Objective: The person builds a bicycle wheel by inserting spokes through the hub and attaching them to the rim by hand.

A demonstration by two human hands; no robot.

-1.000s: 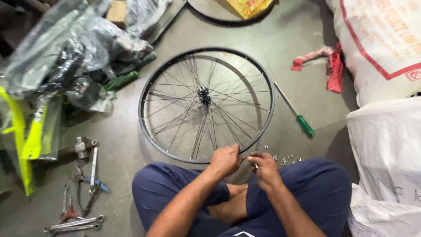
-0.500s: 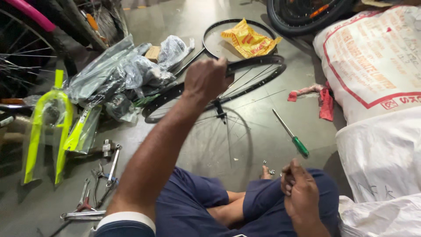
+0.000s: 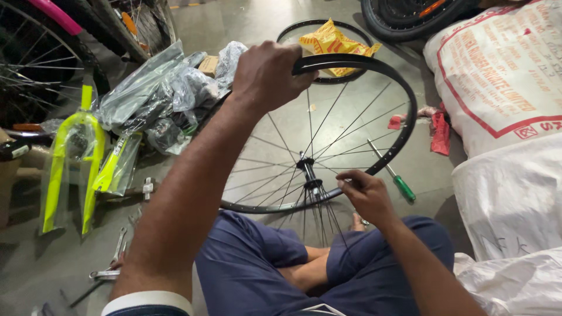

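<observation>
Here my left hand [image 3: 266, 73] is closed over the top of the wheel rim [image 3: 404, 117], which stands tilted above my crossed legs on the floor. My right hand [image 3: 366, 193] pinches a spoke [image 3: 328, 193] near the hub [image 3: 307, 172], fingertips together. A green screwdriver [image 3: 397, 181] lies on the floor just right of the rim, a yellow fork [image 3: 70, 164] off to the left.

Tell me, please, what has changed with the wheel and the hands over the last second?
The bicycle wheel, flat on the floor a second ago, now stands tilted up. The left hand left the near rim and grips the top of the rim; the right hand moved to the spokes by the hub. The green-handled screwdriver stayed on the floor.
</observation>
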